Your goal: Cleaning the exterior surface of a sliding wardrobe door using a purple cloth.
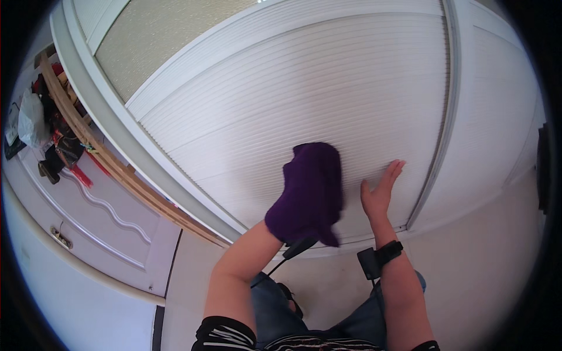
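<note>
A purple cloth (pixel 309 193) covers my left hand from the fingertips to the wrist, so its fingers are hidden. Whether the cloth is gripped or worn like a mitt cannot be told. It lies before a white ribbed sliding door panel (pixel 281 101), apparently against it, with a loose flap at its lower right. My right hand (pixel 380 191) is bare, thumb apart from the fingers, holding nothing. Its fingertips are at the same panel, left of the grey vertical door edge (pixel 432 175). A black strapped device (pixel 378 259) sits on my right wrist; another (pixel 300 248) shows under the cloth.
Left of the panel run a white door frame (pixel 131 149) and a wooden strip (pixel 109 160). Bags (pixel 33 118) hang by a white door (pixel 109 210) with a metal handle (pixel 60 237). A second white panel (pixel 491 114) stands at right. Pale floor (pixel 333 285) lies below.
</note>
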Demonstrator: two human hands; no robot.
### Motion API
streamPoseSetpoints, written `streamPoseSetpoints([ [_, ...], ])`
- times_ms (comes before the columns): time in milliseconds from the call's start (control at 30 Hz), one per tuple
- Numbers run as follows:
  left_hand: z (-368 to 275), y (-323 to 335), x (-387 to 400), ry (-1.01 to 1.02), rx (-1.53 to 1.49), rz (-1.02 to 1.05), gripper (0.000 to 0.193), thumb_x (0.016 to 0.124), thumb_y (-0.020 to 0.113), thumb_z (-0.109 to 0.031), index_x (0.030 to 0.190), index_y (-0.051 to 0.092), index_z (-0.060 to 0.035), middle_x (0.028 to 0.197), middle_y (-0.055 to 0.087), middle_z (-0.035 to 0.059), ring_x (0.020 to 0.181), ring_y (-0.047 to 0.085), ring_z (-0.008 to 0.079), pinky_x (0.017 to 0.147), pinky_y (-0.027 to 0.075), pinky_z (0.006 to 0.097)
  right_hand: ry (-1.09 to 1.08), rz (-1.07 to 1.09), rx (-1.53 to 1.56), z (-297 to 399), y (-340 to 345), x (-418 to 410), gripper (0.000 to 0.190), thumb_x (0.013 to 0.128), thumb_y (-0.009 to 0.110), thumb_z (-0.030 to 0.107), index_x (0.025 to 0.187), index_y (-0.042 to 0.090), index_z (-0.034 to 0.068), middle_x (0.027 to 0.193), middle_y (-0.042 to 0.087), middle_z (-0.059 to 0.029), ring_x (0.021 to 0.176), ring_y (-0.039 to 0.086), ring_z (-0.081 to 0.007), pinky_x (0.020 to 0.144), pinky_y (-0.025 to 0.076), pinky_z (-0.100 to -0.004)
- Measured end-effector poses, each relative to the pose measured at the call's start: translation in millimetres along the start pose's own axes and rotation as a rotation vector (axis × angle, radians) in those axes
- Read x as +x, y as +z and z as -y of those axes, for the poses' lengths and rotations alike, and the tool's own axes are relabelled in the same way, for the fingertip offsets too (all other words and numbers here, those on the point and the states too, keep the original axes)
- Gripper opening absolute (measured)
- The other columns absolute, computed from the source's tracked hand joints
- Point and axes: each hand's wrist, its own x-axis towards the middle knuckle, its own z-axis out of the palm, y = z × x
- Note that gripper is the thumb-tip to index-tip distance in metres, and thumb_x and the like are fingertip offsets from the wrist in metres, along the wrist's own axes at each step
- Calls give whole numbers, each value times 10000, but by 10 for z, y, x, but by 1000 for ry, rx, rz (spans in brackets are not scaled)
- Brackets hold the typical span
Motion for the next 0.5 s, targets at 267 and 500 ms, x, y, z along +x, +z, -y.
streamPoseSetpoints([
  [267,-321,594,267,346,-315,-108,523,715,600,-234,1164,513,21,1185,509,212,1126,475,362,952,365,460,-52,40,49,-73,71,-9,884,738,600,33,1416,34,12,1466,-32,-248,1338,85,-442,1094,175,-418],
  [500,-137,217,156,385,-267,4,437,735,615,-250,1088,554,2,1121,526,205,1095,477,352,942,364,444,-36,38,11,50,-61,-70,897,735,613,58,1412,28,1,1465,-32,-254,1345,78,-430,1094,171,-414],
])
